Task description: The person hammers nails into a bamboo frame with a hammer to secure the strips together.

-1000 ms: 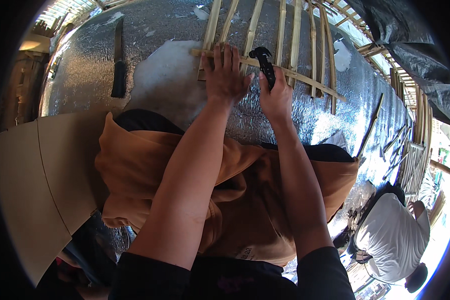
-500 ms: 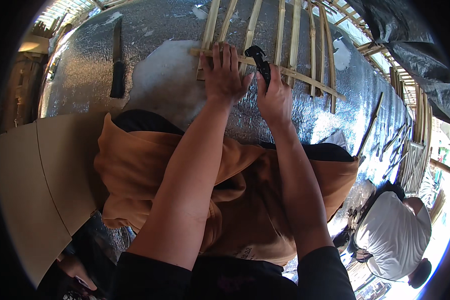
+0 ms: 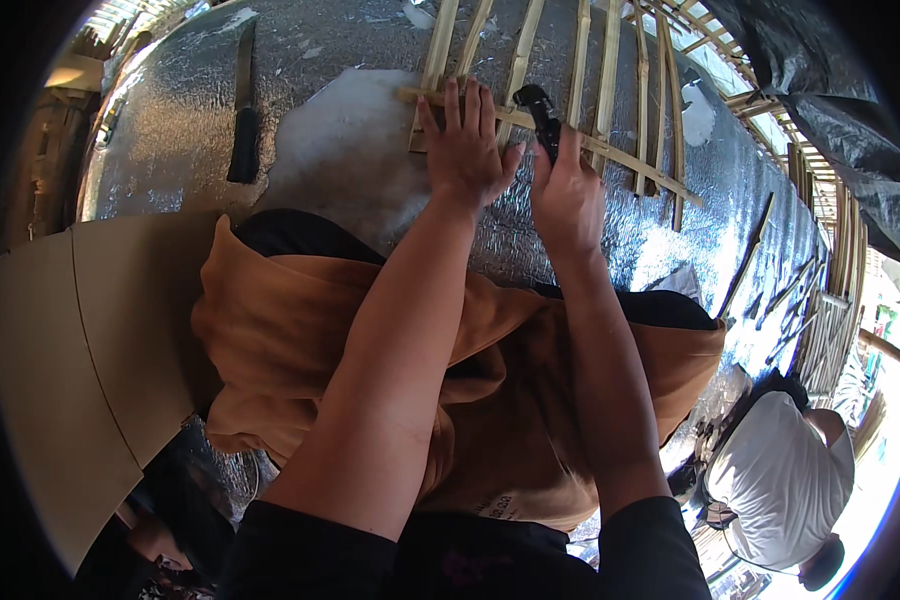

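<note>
My left hand lies flat with its fingers stretched over the left part of a thin bamboo crosspiece. That strip runs across several long bamboo slats, which point away from me. My right hand is closed round a black hand tool with a blocky head; its exact kind is hard to make out. The tool's head is over the crosspiece, just right of my left fingertips. My two thumbs are close together below the strip. The tool's lower end is hidden in my right hand.
A silver foil sheet with a torn whitish patch lies under the slats. At the left rests a long blade with a black handle. Brown cloth covers my lap. A person in a white shirt sits at lower right.
The whole view has shifted slightly, so the slats and both hands appear a little farther right. My right hand still grips the tool, and my left hand stays flat on the strip.
</note>
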`<state>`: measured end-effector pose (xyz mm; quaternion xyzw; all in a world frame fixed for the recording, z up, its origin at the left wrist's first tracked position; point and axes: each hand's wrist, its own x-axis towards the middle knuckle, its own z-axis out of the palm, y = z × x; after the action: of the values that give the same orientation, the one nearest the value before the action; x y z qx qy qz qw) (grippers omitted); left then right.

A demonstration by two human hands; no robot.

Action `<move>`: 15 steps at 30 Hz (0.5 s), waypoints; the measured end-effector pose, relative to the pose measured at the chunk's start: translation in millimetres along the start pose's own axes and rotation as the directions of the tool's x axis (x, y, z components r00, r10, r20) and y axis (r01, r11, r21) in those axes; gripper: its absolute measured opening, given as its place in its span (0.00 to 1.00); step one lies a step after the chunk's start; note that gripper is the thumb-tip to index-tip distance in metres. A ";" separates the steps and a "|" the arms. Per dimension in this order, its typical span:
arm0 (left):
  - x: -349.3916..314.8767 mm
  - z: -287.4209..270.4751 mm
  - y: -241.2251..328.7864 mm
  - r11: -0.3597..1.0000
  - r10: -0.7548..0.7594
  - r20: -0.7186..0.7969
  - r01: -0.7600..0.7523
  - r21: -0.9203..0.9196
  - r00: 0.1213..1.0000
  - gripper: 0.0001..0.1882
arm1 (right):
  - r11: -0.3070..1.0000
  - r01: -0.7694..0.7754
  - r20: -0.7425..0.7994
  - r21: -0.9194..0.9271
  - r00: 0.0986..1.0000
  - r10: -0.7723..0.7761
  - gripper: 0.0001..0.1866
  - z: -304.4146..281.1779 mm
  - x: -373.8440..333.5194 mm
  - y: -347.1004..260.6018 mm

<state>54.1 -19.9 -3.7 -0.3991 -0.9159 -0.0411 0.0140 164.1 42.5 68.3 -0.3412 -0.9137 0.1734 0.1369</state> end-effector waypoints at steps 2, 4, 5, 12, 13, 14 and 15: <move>0.9 -2.6 0.2 1.000 -0.002 0.016 0.002 0.007 1.000 0.46 | 0.998 -0.032 0.074 -0.061 0.997 0.036 0.20 1.5 0.2 -0.9; 1.1 -3.6 -0.2 0.999 -0.002 0.016 0.002 0.035 1.000 0.46 | 0.997 0.062 -0.028 -0.044 0.998 -0.063 0.20 5.8 -5.0 -1.5; 0.0 -3.1 0.0 0.998 -0.003 0.019 0.002 0.064 1.000 0.46 | 0.997 0.061 -0.025 -0.045 0.998 -0.062 0.20 4.9 -5.7 -2.6; 0.9 -8.7 0.7 0.999 -0.001 0.048 -0.001 0.035 0.999 0.45 | 0.998 -0.055 0.089 0.013 0.995 0.054 0.18 4.9 -1.8 -3.2; 0.7 -7.1 -0.5 0.998 -0.001 0.039 -0.001 0.058 0.999 0.45 | 0.991 -0.061 0.056 0.116 0.997 0.055 0.17 2.2 -2.4 -5.4; 0.0 -5.5 -1.5 0.997 -0.001 0.030 -0.001 0.080 1.000 0.45 | 0.991 -0.062 0.061 0.117 0.997 0.055 0.17 0.7 -2.1 -6.4; -1.5 -4.0 -0.8 0.997 -0.003 0.034 0.000 0.081 0.999 0.45 | 0.978 -0.009 -0.050 0.207 0.999 0.020 0.17 -0.6 -1.6 -6.6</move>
<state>54.5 -21.9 0.1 -0.3980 -0.9173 0.0030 0.0146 161.7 36.9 71.4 -0.3363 -0.8842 0.2595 0.1941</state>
